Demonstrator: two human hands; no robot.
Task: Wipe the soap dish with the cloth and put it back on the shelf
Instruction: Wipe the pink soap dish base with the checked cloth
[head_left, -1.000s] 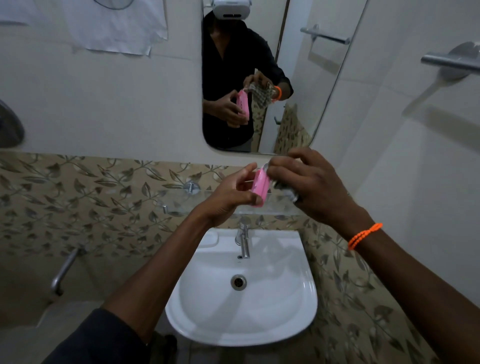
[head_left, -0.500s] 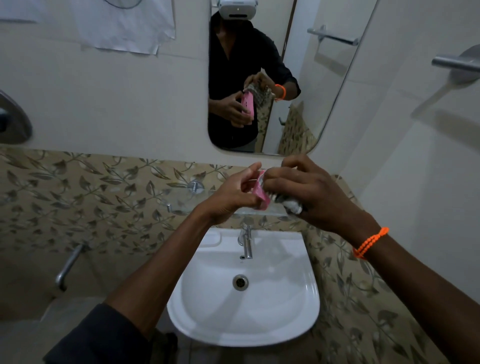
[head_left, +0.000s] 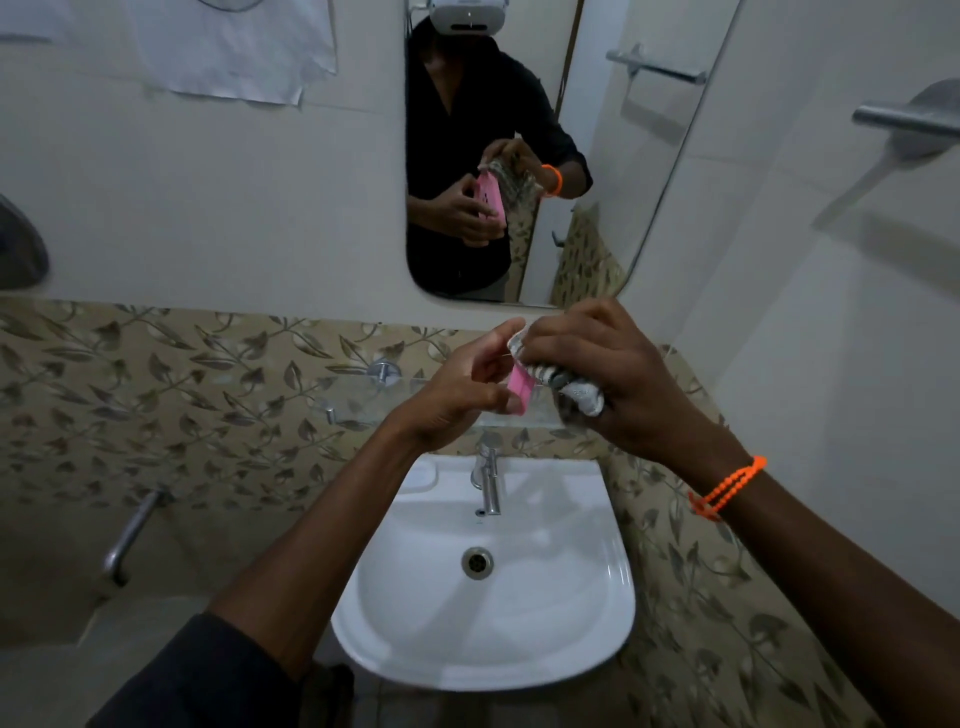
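While both hands work above the basin, the scene reads as follows.

Soap dish: the pink soap dish is held on edge in the air above the sink, in front of the glass shelf, between the two hands; only a narrow pink strip of it shows between the fingers.
Left hand: the left hand grips the soap dish from the left side, fingers curled round its lower part and thumb raised toward its upper edge.
Cloth: the patterned grey and white cloth is bunched up and pressed against the right side of the dish, with a wad of it hanging out below the fingers.
Right hand: the right hand is clenched round the cloth, knuckles up, holding it against the dish.
Bracelet: an orange beaded bracelet circles the right wrist.
Shelf: the glass shelf is fixed to the leaf-patterned tile band just behind the hands, on chrome mounts.
Tap: a chrome tap stands at the back of the basin, below the hands.
Sink: the white sink sits under the hands, its drain in the middle.
Mirror: the mirror above the shelf reflects the person in a dark shirt holding the pink dish and the cloth.
Towel bar: a metal towel bar is on the right wall.
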